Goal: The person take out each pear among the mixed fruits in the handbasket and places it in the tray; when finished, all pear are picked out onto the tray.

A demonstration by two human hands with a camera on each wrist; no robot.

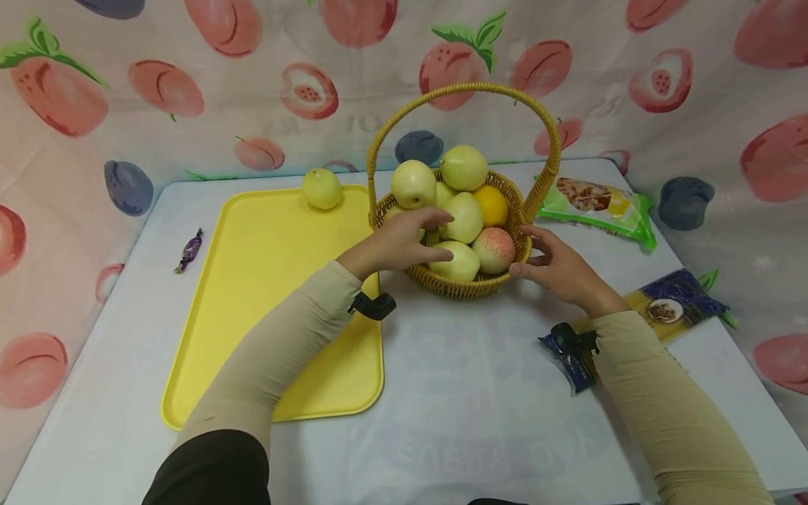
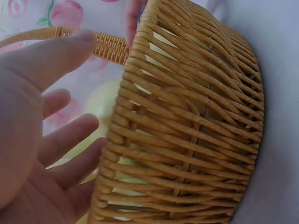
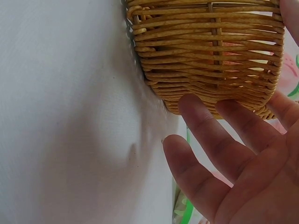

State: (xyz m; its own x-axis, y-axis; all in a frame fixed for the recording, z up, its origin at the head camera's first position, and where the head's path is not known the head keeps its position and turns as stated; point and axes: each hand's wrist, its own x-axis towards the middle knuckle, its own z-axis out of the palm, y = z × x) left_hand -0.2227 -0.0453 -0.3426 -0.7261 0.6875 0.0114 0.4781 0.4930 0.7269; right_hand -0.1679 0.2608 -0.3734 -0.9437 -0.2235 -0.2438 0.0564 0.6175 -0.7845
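A woven basket (image 1: pixel 456 287) with a tall arched handle stands on the table, holding several pale yellow-green fruits (image 1: pixel 413 184), an orange (image 1: pixel 491 205) and a peach (image 1: pixel 494 250). Over the basket's left rim reaches my left hand (image 1: pixel 404 238), thumb and fingers spread above the fruits; nothing is in its grasp. In the left wrist view those fingers hang inside the woven wall (image 2: pixel 182 121). My right hand (image 1: pixel 558 266) rests its fingers against the basket's right side, thumb near the rim. The right wrist view shows these fingers (image 3: pixel 205 126) loosely extended along the outside of the weave.
Left of the basket lies a yellow tray (image 1: pixel 271 280) with one yellow-green fruit (image 1: pixel 322 189) at its far edge. A purple wrapped candy (image 1: pixel 189 250) is further left. To the right are a green snack bag (image 1: pixel 596 205) and a blue-and-yellow pasta packet (image 1: pixel 675 305), partly under the right forearm.
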